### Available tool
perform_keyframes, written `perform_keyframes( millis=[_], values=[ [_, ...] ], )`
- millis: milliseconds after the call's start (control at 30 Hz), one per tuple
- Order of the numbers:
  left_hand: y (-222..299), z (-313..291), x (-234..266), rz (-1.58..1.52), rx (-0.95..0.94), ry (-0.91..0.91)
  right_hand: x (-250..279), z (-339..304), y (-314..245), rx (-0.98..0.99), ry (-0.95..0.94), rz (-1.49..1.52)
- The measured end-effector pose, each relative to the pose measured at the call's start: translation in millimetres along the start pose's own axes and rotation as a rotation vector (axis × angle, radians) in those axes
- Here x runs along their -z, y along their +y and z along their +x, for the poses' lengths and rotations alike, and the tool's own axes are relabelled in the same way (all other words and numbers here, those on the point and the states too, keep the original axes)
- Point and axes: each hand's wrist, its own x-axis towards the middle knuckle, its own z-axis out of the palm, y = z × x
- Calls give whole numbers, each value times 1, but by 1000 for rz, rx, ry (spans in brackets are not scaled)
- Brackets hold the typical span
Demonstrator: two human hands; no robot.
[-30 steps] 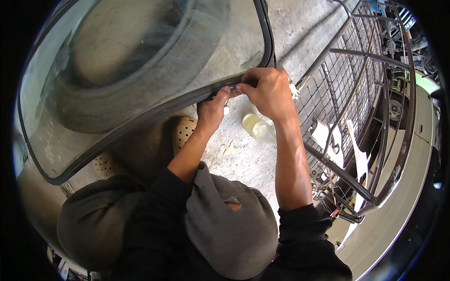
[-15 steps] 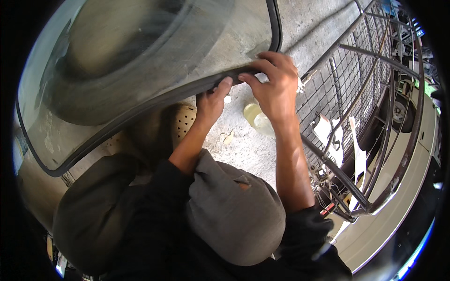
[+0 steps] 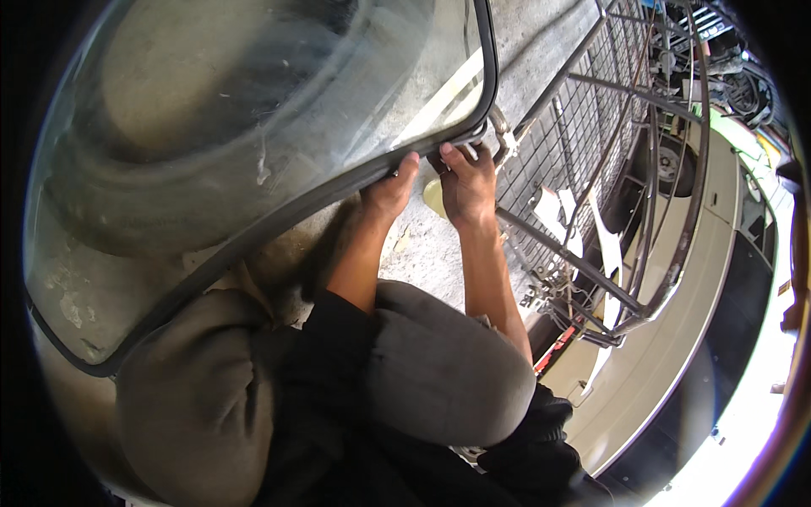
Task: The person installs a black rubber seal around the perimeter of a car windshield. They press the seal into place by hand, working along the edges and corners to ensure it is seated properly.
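A large sheet of curved vehicle glass (image 3: 304, 127) fills the upper left, edged with a black rubber seal (image 3: 245, 241). My left hand (image 3: 385, 198) grips the seal's near edge, thumb on top and fingers hidden below it. Close beside it, nearer the glass's right corner, my right hand (image 3: 470, 190) is closed at the same edge. Its thumb presses up against the seal and its fingers curl beneath. A thin pale loop shows by the right fingers, too small to name. Through the glass a big tire (image 3: 160, 224) is visible underneath.
A yellowish container (image 3: 434, 199) stands on the concrete floor, partly behind my right hand. To the right is a metal-tube frame with wire mesh (image 3: 583, 110), white strips (image 3: 607, 245) lying by it. Beyond it is a cream vehicle body (image 3: 667, 359). My knees are bent below the glass.
My right hand has gone from pinching the seal from above to curling under its edge. The view has shifted, and the glass's right corner now shows more fully.
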Motion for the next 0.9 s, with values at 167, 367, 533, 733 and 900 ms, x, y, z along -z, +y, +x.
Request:
perform_keyframes(
  millis=[167, 367, 533, 733, 900],
  values=[
    [-35, 8, 16, 689, -660, -72, 9, 2, -9, -148, -189, 8],
    [-9, -8, -7, 462, -223, 40, 18, 11, -27, -249, -235, -257],
    [-11, 9, -1, 166, 61, -146, 21, 13, -39, -250, -117, -443],
    [-22, 20, 0, 130, -3, -226, 41, 48, -45, -229, 34, -288],
    [-30, 16, 4, 170, 30, -132, 48, 56, -32, -406, -77, 271]
  ],
)
